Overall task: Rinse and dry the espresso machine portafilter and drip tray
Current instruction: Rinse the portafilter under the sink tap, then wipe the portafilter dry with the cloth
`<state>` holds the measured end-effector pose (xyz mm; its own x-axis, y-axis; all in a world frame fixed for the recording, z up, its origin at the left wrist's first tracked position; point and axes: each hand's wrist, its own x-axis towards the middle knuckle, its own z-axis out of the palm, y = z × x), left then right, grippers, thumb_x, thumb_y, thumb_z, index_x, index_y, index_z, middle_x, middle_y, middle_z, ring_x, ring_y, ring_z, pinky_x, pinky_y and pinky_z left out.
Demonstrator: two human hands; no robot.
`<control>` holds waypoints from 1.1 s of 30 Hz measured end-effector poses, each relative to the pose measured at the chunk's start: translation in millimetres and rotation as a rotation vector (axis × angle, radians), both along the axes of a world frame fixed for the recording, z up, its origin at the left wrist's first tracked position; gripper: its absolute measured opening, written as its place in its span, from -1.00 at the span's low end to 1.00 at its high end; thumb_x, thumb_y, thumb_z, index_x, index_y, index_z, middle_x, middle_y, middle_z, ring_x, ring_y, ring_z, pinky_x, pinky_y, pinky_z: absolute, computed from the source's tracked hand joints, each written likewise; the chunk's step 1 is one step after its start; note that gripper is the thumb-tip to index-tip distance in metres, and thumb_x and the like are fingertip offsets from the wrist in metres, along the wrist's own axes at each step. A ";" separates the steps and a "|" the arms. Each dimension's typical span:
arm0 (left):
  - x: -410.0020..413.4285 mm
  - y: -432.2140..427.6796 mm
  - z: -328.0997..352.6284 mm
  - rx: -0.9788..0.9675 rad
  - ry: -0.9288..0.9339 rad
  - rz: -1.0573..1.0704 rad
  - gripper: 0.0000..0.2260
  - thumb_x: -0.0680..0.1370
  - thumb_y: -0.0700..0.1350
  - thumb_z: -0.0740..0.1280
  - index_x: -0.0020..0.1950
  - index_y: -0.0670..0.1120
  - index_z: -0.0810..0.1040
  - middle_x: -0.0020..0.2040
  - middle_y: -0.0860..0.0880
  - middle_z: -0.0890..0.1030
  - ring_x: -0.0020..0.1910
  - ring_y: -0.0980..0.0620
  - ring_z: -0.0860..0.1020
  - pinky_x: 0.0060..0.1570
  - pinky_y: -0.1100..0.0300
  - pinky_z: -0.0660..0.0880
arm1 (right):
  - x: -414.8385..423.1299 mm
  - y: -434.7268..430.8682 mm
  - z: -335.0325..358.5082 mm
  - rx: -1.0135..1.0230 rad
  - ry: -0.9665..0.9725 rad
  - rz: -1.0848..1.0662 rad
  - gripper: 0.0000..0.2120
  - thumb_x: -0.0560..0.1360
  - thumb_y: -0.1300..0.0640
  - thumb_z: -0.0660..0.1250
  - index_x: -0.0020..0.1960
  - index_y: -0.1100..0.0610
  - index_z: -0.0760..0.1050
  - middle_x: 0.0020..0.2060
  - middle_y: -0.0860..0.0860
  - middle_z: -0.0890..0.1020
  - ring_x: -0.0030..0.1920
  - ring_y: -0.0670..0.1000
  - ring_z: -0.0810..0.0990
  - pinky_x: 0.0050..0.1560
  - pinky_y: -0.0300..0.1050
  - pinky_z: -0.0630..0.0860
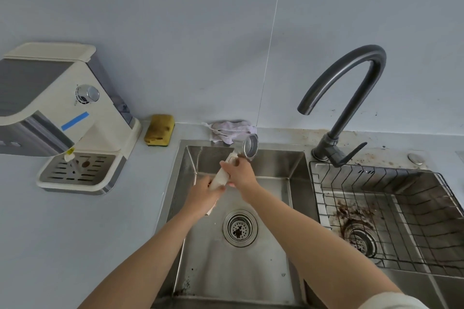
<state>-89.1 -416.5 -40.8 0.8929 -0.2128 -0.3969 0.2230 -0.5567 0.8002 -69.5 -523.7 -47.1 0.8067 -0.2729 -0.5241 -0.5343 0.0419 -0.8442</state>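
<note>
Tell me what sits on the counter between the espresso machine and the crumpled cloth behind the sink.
Head view: a yellow sponge lies there, nearer the espresso machine than the cloth.

You have open room over the front of the left bowl, above the drain. Your left hand and right hand fill its back part, gripping the portafilter. Its metal cup is just beside the cloth on the back edge. The tap stands at the back right corner and bends high, with air under its mouth. A wire rack fills the right bowl. On the counter, the sponge and coffee machine block the back left. The front is flat and open.
</note>
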 end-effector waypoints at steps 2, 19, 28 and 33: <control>3.4 1.2 -4.0 -0.144 0.151 0.064 -0.89 0.53 -0.14 0.31 0.03 -0.09 0.45 -0.28 -0.07 0.51 -0.41 0.04 0.46 -0.47 0.28 0.40 | 3.9 1.0 -2.2 -0.067 0.002 0.021 -0.58 0.45 0.06 0.37 0.20 0.24 0.36 0.02 0.11 0.53 0.05 0.11 0.56 0.06 0.02 0.52; 46.1 22.5 -41.3 -0.419 0.357 0.175 -0.87 0.49 -0.29 0.32 -0.13 -0.11 0.40 -0.42 -0.03 0.42 -0.59 0.13 0.39 -0.53 0.26 0.38 | 75.9 -38.2 -17.9 -0.589 -0.108 0.536 -0.60 0.56 -0.07 0.16 0.33 0.08 0.37 0.26 0.10 0.49 0.29 0.12 0.42 0.32 0.08 0.32; 53.8 34.1 -57.8 -0.390 0.328 0.199 -0.86 0.48 -0.30 0.33 -0.13 -0.11 0.41 -0.47 0.00 0.44 -0.59 0.10 0.40 -0.51 0.22 0.38 | 149.7 -72.9 -33.0 -1.210 -0.209 1.072 -0.42 0.55 -0.10 0.17 0.50 -0.14 0.03 0.52 0.00 0.06 0.51 0.09 0.03 0.47 0.01 -0.01; 56.8 37.3 -63.8 -0.386 0.337 0.239 -0.86 0.48 -0.32 0.32 -0.13 -0.12 0.41 -0.52 0.03 0.44 -0.60 0.09 0.38 -0.52 0.23 0.38 | 163.3 -75.3 -55.4 -1.307 -0.158 1.100 -0.38 0.48 -0.25 0.18 0.47 -0.23 0.04 0.49 -0.01 0.13 0.47 0.12 0.12 0.45 0.03 0.04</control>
<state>-32.3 -379.2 -104.5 0.7716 -0.2063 -0.6017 0.5851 -0.1408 0.7986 93.8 -598.9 -102.5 0.9113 0.2536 -0.3243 0.2477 -0.9670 -0.0601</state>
